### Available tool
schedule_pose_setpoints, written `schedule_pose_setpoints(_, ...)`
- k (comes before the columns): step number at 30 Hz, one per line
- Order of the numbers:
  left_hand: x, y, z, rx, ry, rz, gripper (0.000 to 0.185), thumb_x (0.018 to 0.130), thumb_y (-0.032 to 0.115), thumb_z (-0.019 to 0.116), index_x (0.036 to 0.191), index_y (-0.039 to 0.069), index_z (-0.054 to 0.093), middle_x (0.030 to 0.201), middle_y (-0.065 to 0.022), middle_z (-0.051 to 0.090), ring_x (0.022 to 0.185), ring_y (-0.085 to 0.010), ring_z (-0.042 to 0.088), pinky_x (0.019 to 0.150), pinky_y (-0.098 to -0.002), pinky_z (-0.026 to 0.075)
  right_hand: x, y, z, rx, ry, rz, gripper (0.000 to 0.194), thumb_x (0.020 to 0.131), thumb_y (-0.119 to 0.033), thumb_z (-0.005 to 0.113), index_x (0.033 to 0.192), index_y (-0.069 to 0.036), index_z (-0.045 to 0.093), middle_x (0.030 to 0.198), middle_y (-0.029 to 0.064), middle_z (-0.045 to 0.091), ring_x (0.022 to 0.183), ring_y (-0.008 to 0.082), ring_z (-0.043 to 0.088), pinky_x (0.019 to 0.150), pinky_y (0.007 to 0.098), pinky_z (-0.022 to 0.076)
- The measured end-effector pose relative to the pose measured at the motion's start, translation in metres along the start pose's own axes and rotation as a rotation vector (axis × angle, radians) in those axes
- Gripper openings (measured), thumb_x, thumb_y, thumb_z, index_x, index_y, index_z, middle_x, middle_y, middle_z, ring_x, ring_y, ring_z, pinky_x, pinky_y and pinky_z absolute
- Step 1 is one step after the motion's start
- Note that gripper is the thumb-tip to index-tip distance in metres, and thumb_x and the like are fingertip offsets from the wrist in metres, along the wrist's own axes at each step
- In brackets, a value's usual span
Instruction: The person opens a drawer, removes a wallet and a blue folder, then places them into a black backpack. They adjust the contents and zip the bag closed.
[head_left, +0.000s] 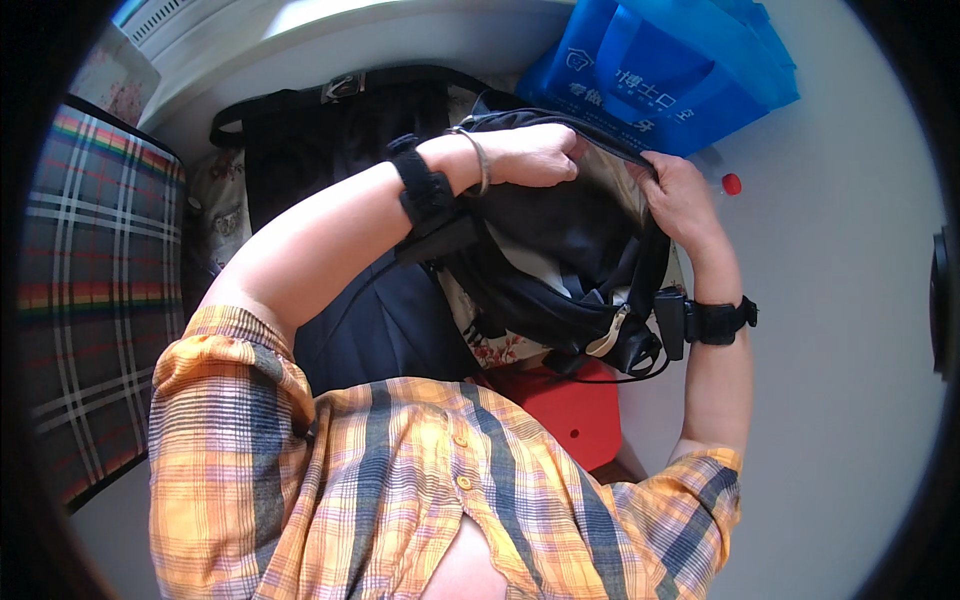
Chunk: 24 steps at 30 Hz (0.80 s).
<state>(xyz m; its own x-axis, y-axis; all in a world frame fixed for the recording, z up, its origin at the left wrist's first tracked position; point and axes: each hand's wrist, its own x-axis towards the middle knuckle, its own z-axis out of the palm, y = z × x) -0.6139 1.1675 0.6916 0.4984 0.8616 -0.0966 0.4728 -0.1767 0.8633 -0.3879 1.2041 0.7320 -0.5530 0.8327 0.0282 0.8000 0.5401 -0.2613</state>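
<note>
A black fabric bag (577, 225) with a zipped edge and pale lining lies in front of me, its mouth spread apart. My left hand (532, 155), a bangle on its wrist, is closed at the left part of the opening; its fingertips are hidden. At the right end of the same rim, my right hand (681, 196) pinches the zipped edge between thumb and fingers. A light zipper pull (609, 331) hangs on the bag's near side. Dark trousers (375, 322) with a black belt (289, 101) lie to the left, partly under my left forearm.
Behind the bag stands a blue carrier bag (675, 82) bearing writing. A red bottle cap (731, 184) shows right of my right hand. Floral cloth (506, 349) lies underneath. A red panel (574, 412) is near my body, and a plaid case (105, 292) stands left.
</note>
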Motion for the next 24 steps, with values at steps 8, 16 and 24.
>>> schedule_pose_setpoints(8,-0.073,-0.001,0.009,0.603,0.023,0.218,0.046,0.082,0.012,0.072,0.125,0.001,0.057,0.129,-0.0181,0.056,0.122,-0.0365,0.053,0.105,-0.0417,0.045,-0.031,-0.037,-0.002,-0.163,0.381,-0.253,0.034,0.083,-0.014,0.072,0.115,-0.005,0.062,0.091,0.0151,0.069,0.086,0.0370,0.066,0.077,0.0452,0.0535)
schedule_pose_setpoints(16,-0.126,0.007,0.055,0.857,-0.047,0.364,0.043,0.077,0.033,0.078,0.106,0.005,0.066,0.098,-0.0065,0.058,0.096,-0.0214,0.053,0.085,-0.0345,0.043,-0.058,-0.072,0.057,-0.197,-0.054,-0.537,0.031,0.080,-0.009,0.065,0.109,-0.016,0.072,0.108,0.0131,0.062,0.101,0.0307,0.062,0.082,0.0375,0.0556)
schedule_pose_setpoints(24,-0.159,0.001,0.069,0.891,-0.028,0.378,0.024,0.085,0.013,0.065,0.108,0.008,0.068,0.093,-0.0039,0.054,0.090,-0.0189,0.051,0.081,-0.0314,0.042,-0.042,-0.046,0.065,-0.506,0.083,-0.377,0.045,0.083,-0.004,0.056,0.127,-0.014,0.063,0.093,0.0171,0.063,0.082,0.0296,0.068,0.067,0.0368,0.0564)
